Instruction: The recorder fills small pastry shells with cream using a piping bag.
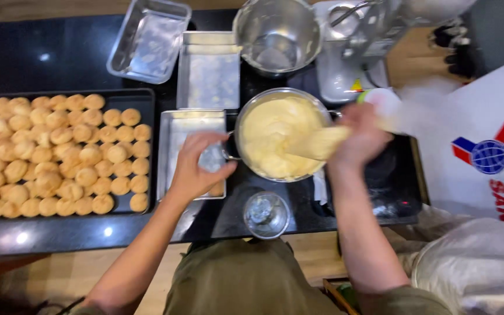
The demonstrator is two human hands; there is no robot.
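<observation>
Left hand (pixel 196 169) gripping pot (pixel 281 135) rim, right hand (pixel 360 139) holding spatula (pixel 317 143)

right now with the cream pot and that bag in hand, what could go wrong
The pot of cream is steadied only by the left hand at its handle, so it might tip or slide. The cream-coated piping bag in the right hand could drip onto the black counter. The empty glass sits close to both forearms and could get knocked.
</observation>
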